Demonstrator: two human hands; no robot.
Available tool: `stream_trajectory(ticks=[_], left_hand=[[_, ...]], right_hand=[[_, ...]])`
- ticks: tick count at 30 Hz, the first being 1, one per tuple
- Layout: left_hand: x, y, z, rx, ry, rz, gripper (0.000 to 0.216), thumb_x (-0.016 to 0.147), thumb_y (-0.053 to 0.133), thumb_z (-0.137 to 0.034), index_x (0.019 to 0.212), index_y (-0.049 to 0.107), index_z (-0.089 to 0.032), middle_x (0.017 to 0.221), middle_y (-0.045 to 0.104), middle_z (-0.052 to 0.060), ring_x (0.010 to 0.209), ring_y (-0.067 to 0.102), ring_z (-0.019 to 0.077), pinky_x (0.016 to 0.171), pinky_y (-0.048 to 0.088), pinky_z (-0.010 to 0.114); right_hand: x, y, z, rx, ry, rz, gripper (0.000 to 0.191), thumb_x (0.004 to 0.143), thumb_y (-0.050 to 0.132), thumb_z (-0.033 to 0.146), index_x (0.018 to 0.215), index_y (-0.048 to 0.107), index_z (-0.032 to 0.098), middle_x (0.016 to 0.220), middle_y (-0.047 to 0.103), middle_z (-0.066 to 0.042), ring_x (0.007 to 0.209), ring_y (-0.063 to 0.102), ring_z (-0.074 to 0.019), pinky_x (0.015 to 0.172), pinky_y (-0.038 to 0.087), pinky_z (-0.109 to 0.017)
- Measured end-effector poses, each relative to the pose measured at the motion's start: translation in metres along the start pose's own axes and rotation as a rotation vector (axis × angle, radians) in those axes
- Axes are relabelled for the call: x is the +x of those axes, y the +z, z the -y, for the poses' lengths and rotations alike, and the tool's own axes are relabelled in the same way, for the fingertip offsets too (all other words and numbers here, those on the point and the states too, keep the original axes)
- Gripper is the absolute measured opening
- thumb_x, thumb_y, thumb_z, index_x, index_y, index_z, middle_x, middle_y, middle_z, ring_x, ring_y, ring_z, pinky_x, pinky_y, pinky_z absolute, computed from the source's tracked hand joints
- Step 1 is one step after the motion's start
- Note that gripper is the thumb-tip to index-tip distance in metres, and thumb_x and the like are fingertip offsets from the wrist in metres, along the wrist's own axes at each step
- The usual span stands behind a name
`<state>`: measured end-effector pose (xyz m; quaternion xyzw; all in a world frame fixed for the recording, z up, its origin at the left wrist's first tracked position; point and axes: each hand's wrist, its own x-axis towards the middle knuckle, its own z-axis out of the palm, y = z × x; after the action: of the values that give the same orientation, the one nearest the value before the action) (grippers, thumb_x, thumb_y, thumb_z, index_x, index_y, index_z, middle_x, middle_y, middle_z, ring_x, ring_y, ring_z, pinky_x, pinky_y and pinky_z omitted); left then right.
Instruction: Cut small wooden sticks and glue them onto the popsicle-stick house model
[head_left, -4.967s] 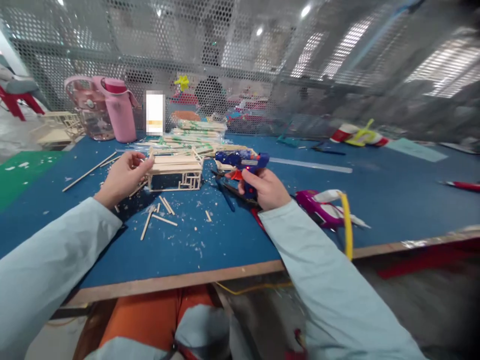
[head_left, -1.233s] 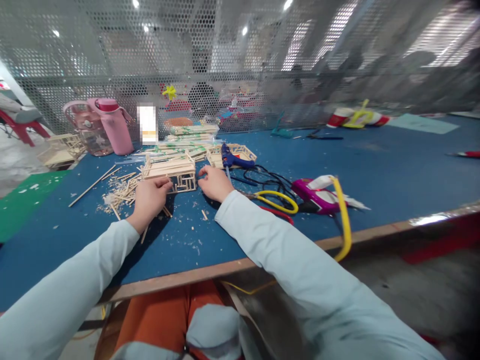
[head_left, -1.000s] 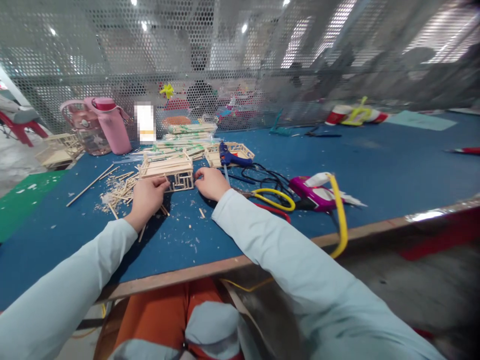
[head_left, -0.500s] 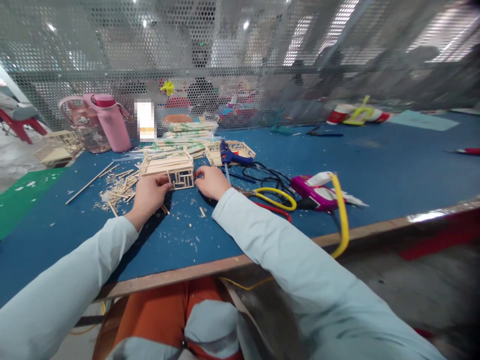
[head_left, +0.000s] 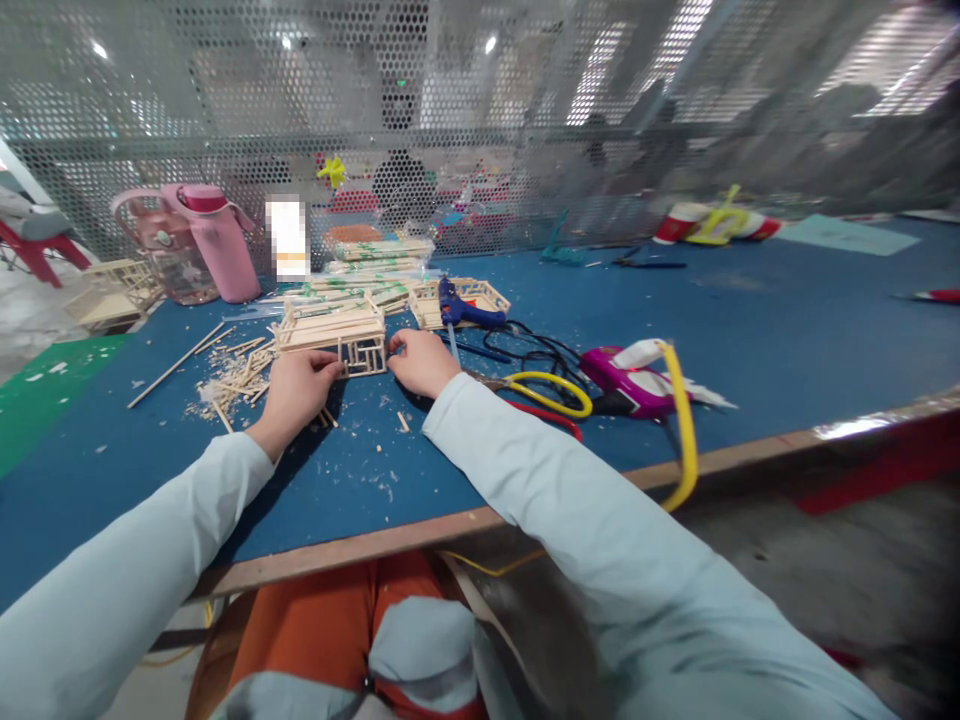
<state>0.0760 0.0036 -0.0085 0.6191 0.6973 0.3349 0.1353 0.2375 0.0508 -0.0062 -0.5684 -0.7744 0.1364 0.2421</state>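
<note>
A small model built of thin wooden sticks stands upright on the blue table, its front a lattice of short pieces. At its left front, my left hand is closed, thumb and fingers pinching the frame. My right hand is curled at the model's right end, fingertips pressed against the corner; whether a small piece is between them is hidden. Scissors with yellow and red handles lie beside my right sleeve. Just behind that hand, a blue glue gun rests on a second stick frame.
Loose stick offcuts are heaped left of the model. Behind it lie bagged sticks, with a pink bottle to their left. A magenta glue gun and dark cables lie right. A perforated metal screen borders the back.
Both hands keep their places on the model, with no clear movement of it. The whole view has shifted very slightly.
</note>
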Motion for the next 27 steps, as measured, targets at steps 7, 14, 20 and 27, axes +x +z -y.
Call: stream_trajectory(ticks=[7, 14, 20, 27], left_hand=[[-0.006, -0.013, 0.002, -0.052, 0.046, -0.041, 0.029, 0.072, 0.050, -0.037, 0.076, 0.070, -0.015, 0.064, 0.067, 0.001, 0.060, 0.057, 0.0161, 0.054, 0.036, 0.023], [-0.035, -0.031, -0.018, -0.409, 0.088, 0.042, 0.031, 0.071, 0.054, -0.042, 0.080, 0.067, -0.015, 0.079, 0.069, 0.003, 0.072, 0.059, 0.0160, 0.062, 0.042, 0.022], [-0.039, -0.021, -0.018, -0.658, -0.069, 0.274, 0.035, 0.062, 0.062, -0.047, 0.075, 0.065, -0.014, 0.075, 0.068, 0.006, 0.064, 0.057, 0.0131, 0.054, 0.043, 0.021], [-0.034, -0.021, -0.014, -0.758, -0.136, 0.291, 0.032, 0.058, 0.065, -0.042, 0.073, 0.064, -0.013, 0.075, 0.068, 0.006, 0.061, 0.056, 0.0116, 0.052, 0.041, 0.021]], right_hand=[[-0.023, -0.037, -0.003, 0.036, -0.020, -0.148, 0.025, 0.072, 0.048, 0.019, 0.092, 0.062, 0.014, 0.070, 0.064, -0.002, 0.062, 0.055, -0.0122, 0.062, 0.041, -0.022], [-0.083, -0.098, -0.068, -0.556, 0.140, 0.167, 0.035, 0.074, 0.046, 0.014, 0.108, 0.058, 0.013, 0.100, 0.065, -0.012, 0.090, 0.059, -0.0216, 0.077, 0.041, -0.028], [-0.092, -0.088, -0.054, -0.580, 0.009, 0.103, 0.034, 0.079, 0.044, 0.014, 0.110, 0.056, 0.013, 0.107, 0.061, -0.013, 0.100, 0.056, -0.0201, 0.084, 0.039, -0.027], [-0.070, -0.086, -0.024, -0.719, 0.173, 0.177, 0.024, 0.080, 0.045, 0.028, 0.082, 0.066, 0.015, 0.084, 0.067, -0.014, 0.080, 0.062, -0.0230, 0.065, 0.041, -0.029]])
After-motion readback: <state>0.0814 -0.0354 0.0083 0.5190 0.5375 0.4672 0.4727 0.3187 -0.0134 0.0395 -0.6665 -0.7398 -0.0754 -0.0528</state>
